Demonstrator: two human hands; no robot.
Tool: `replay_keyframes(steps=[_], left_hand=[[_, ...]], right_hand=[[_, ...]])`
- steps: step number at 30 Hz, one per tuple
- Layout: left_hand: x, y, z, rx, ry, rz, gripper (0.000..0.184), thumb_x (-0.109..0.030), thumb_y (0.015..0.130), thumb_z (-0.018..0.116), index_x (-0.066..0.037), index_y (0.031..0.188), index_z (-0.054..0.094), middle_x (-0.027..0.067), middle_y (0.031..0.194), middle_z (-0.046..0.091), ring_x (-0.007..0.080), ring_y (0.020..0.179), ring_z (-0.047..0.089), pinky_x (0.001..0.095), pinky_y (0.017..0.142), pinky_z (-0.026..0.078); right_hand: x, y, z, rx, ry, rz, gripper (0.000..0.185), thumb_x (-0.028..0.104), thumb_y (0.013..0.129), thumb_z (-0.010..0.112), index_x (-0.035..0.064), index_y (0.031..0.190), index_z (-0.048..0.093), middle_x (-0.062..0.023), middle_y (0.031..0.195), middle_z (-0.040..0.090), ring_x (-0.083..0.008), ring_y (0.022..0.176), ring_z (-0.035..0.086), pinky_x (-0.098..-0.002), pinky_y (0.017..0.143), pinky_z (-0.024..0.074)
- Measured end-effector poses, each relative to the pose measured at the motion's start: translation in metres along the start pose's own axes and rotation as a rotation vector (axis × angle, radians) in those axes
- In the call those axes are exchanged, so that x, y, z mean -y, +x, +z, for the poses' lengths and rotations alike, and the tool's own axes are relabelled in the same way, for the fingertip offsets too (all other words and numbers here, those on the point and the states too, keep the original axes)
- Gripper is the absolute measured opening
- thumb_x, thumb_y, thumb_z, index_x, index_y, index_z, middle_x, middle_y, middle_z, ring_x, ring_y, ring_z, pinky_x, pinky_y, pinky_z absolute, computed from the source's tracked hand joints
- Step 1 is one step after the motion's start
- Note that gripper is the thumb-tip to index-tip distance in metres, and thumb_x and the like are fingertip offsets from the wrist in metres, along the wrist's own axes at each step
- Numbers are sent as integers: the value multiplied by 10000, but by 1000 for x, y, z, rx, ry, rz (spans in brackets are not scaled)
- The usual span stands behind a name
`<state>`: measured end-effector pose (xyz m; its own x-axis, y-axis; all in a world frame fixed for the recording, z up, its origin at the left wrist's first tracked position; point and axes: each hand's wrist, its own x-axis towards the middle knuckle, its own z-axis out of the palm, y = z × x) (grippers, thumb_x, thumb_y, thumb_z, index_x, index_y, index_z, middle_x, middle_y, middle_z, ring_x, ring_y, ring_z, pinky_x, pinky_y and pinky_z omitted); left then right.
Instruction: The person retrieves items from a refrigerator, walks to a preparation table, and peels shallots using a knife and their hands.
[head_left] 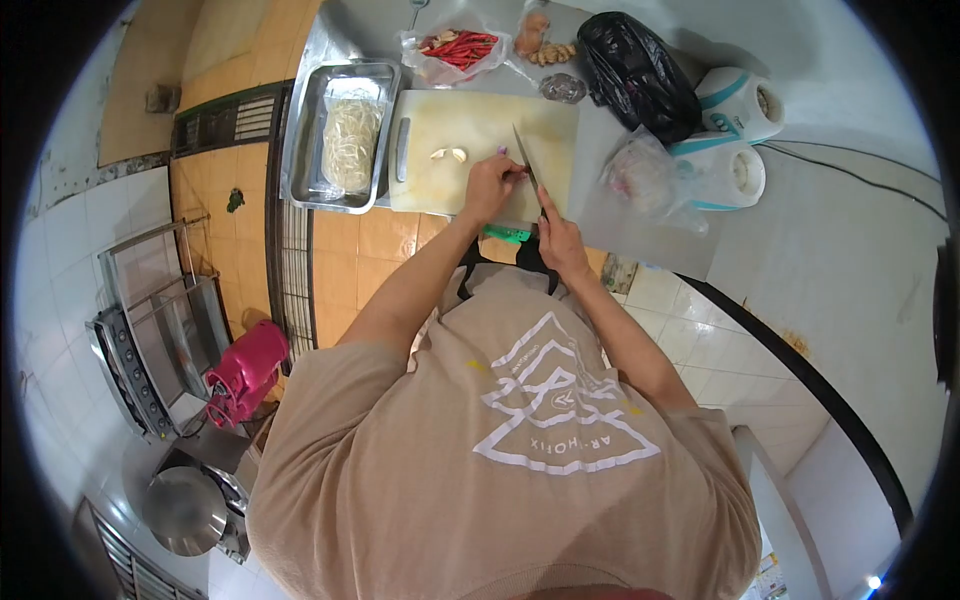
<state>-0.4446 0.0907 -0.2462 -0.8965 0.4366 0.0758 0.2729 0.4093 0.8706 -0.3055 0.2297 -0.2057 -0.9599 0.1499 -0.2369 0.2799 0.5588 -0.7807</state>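
Note:
My right hand (560, 243) is closed around the handle of a knife (527, 152), whose blade points away from me over the cutting board (425, 115). Close to the blade's left side, my left hand (490, 188) has its fingers pinched together. A small reddish bit shows at those fingertips, too small to name. Just beyond them lies a small purple piece (502, 150), perhaps shallot. Pale garlic cloves (450, 155) rest on the board to the left of my left hand.
Left of the board stands a metal tray (297, 165) with a bag of pale noodle-like strands (350, 145). Behind are red chilies (460, 48) in plastic, ginger (552, 54) and a black bag (640, 75). A clear bag (645, 180) and white-and-teal rolls (720, 172) sit at right.

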Motion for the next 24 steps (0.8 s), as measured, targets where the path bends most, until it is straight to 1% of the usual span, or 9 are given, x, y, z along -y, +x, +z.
replay_keyframes(steps=[4,6,9,10,13,16,19,21,24], left_hand=[[6,1,3,-6,-24,53,91,-2,772,747,-14,861,740,158,829,709,310,736,699,368,721,550],[7,0,4,-11,-42,1,91,0,772,744,-9,863,736,157,837,708,308,743,698,371,725,551],[3,-1,0,16,-26,-27,92,4,775,738,-2,865,720,150,852,705,301,760,694,374,729,552],[0,0,-1,29,-15,-28,92,5,777,736,0,866,714,148,857,704,299,767,693,374,730,552],[0,-3,3,-60,-9,40,71,-33,777,736,-21,838,700,140,811,661,313,723,651,389,680,532],[-4,-7,2,-64,-16,29,114,-31,779,747,-3,858,670,140,842,685,305,789,674,373,724,539],[1,-7,2,-113,18,118,121,-69,786,750,-4,856,675,144,843,684,312,783,670,371,723,534],[0,-7,1,-96,10,72,124,-85,794,746,-4,860,679,144,842,683,308,778,669,368,720,533],[-3,-7,-2,-83,8,33,126,-95,806,735,-2,870,680,142,843,684,287,774,673,362,710,536]], right_hand=[[9,9,-5,16,-34,-9,605,123,973,482,192,1543,292,-317,855,638,-522,796,603,-581,722,451],[12,21,-3,34,-62,-6,616,112,965,485,186,1543,286,-317,882,651,-521,797,613,-594,722,471],[12,24,2,4,-83,1,624,115,963,483,195,1546,277,-324,854,646,-515,789,620,-592,733,481],[11,23,1,13,-98,-3,626,122,964,482,205,1549,273,-320,841,644,-511,781,623,-590,733,485],[4,11,3,52,-168,1,631,146,969,478,244,1554,262,-308,806,638,-503,757,633,-582,729,497],[-8,-6,-4,107,-283,36,634,171,975,477,300,1555,254,-294,786,632,-497,733,637,-576,719,507],[-14,-11,-4,121,-318,65,642,184,977,483,341,1552,244,-292,785,632,-496,716,637,-575,707,514],[-15,-11,-3,107,-318,72,655,185,975,490,361,1551,234,-300,781,631,-498,709,635,-577,700,515],[-17,-15,-4,110,-302,88,666,183,971,501,354,1552,224,-291,766,633,-489,708,638,-577,697,519]])
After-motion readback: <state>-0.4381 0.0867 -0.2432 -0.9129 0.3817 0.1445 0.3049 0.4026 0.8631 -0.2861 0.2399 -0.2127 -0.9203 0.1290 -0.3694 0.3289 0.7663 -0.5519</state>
